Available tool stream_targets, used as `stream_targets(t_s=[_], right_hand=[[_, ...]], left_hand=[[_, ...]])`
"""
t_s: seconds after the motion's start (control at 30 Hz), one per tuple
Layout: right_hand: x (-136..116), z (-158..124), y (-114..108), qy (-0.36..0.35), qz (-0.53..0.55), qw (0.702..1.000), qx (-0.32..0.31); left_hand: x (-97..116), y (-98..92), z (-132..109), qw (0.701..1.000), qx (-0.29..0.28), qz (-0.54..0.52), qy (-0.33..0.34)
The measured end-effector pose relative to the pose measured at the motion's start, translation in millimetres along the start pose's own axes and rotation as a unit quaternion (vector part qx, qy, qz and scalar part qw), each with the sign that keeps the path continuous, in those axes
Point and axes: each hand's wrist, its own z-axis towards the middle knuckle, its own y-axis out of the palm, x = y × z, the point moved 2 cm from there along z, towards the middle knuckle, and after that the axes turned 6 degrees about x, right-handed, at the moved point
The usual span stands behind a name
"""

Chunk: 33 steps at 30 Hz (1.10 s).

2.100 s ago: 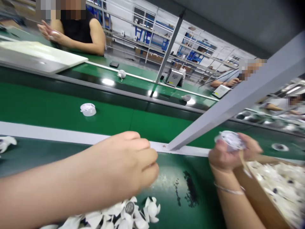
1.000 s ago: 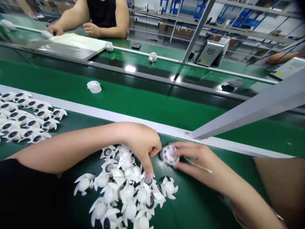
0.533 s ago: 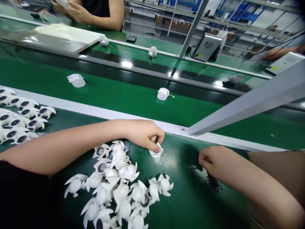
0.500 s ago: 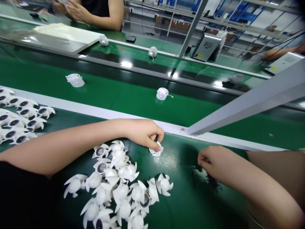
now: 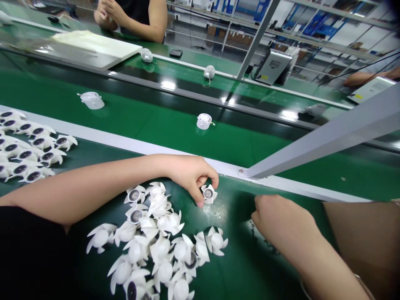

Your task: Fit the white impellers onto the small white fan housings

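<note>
My left hand (image 5: 195, 175) is over the green table, its thumb and forefinger apart beside a small white fan wheel (image 5: 208, 193). That wheel lies with its round metal-lined hollow facing up. A loose heap of white fan wheels (image 5: 162, 248) spreads below my left forearm. To the right, my right hand (image 5: 275, 214) is bent down near a small clear bag with dark bits (image 5: 264, 239), mostly covered by the hand. Its fingertips are hidden. More fan wheels (image 5: 26, 154) stand in rows at the far left.
Beyond a pale rail (image 5: 125, 143) runs a green belt with two white round housings (image 5: 92, 100) (image 5: 204, 121). A slanted metal post (image 5: 312, 133) rises at the right, near a brown cardboard box (image 5: 359, 233). Across the belt sits a person (image 5: 140, 21).
The fan wheel by my left hand has turned from blades-up to hollow-up, and those fingers have opened. My right hand has shifted slightly left and down. The housings have moved left.
</note>
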Motion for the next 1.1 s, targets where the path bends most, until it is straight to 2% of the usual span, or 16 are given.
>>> stream_targets(t_s=[0.1, 0.23, 0.33, 0.47, 0.57, 0.67, 0.83, 1.1], right_hand=[[-4, 3, -6, -0.084, 0.091, 0.991, 0.055], [-28, 3, -15, -0.199, 0.283, 0.932, 0.111], [-47, 3, -14, -0.24, 0.322, 0.906, 0.136], [-62, 2, -7, -0.267, 0.263, 0.915, 0.15], [-67, -1, -6, -0.286, 0.174, 0.92, 0.204], [-73, -6, -7, -0.303, 0.09, 0.913, 0.258], [-80, -15, -5, -0.331, -0.012, 0.9, 0.282], [-95, -33, 2, -0.334, -0.068, 0.877, 0.34]], left_hand=[[-1, 1.6, 1, 1.0, 0.004, 0.003, 0.012], [-2, 3.6, 3, 0.999, 0.016, 0.019, 0.035], [-3, 4.3, 4, 0.999, 0.015, 0.018, 0.047], [-4, 5.0, 4, 0.998, 0.015, 0.014, 0.056], [-4, 5.5, 4, 0.997, 0.023, 0.02, 0.068], [-4, 5.7, 4, 0.997, 0.023, 0.021, 0.07], [-6, 6.0, 5, 0.998, 0.016, -0.006, 0.052], [-7, 5.6, 5, 0.999, 0.015, -0.019, 0.036]])
